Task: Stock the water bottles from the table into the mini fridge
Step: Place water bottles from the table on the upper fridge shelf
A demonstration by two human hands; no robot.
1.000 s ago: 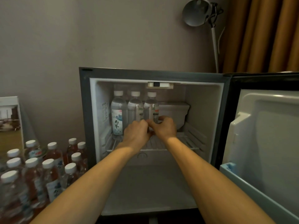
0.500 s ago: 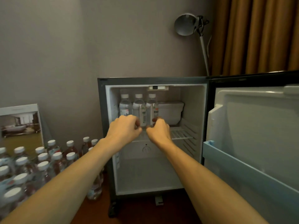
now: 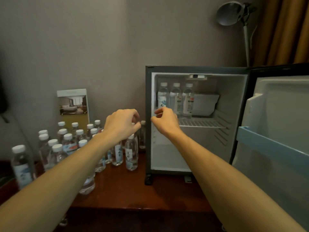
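The mini fridge point(image 3: 148, 97) stands open on the wooden table point(image 3: 133, 191). Three water bottles point(image 3: 176, 97) stand in a row at the left of its wire shelf point(image 3: 202, 123). Several more white-capped bottles point(image 3: 66, 144) crowd the table to the fridge's left. My left hand point(image 3: 122, 125) hovers empty above the nearest table bottles, fingers loosely curled. My right hand point(image 3: 164, 121) hangs in front of the fridge's left edge, also loosely curled and empty. Neither hand touches a bottle.
The fridge door point(image 3: 275, 131) swings open to the right, its pale blue door shelf point(image 3: 267, 144) jutting toward me. A white box point(image 3: 205, 104) fills the shelf's back right. A framed card point(image 3: 73, 106) leans on the wall behind the bottles. A lamp point(image 3: 234, 14) stands behind the fridge.
Both hands have pulled out of the fridge, away from the shelf bottles, and shifted left toward the table bottles. The view has backed off and turned left.
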